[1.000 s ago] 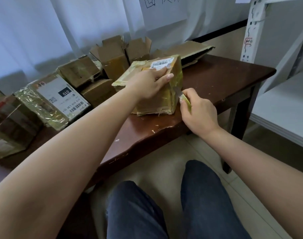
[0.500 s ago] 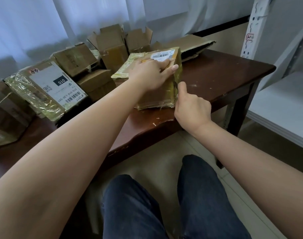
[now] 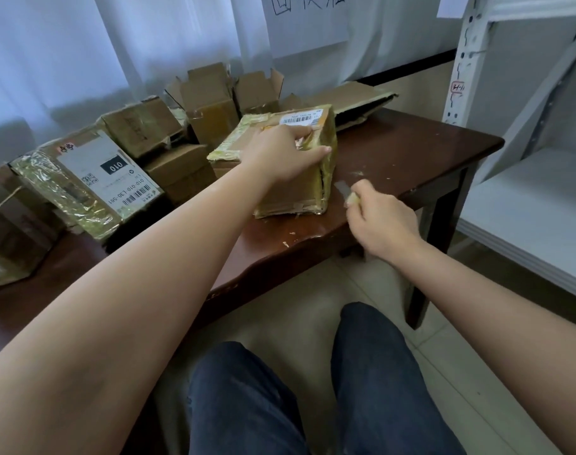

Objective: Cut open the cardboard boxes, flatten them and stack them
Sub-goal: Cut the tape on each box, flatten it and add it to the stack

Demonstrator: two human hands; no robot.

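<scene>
A taped cardboard box (image 3: 299, 188) with a barcode label stands on the dark wooden table (image 3: 411, 149) near its front edge. My left hand (image 3: 286, 152) lies flat on the box's top, pressing it down. Just right of the box's lower right corner, my right hand (image 3: 383, 221) grips a small yellow-green utility knife (image 3: 347, 193). Its short blade points up and left, a little clear of the box's right side.
Several more boxes crowd the table's left and back: a large taped one with a white "010" label (image 3: 96, 178), open-flapped ones (image 3: 211, 103), and flattened cardboard (image 3: 355, 100) at the back. A white metal shelf (image 3: 523, 192) stands to the right. My knees are below the table edge.
My right hand has drawn the knife down and away from the box's right edge toward me. The left hand stays on the box's top.
</scene>
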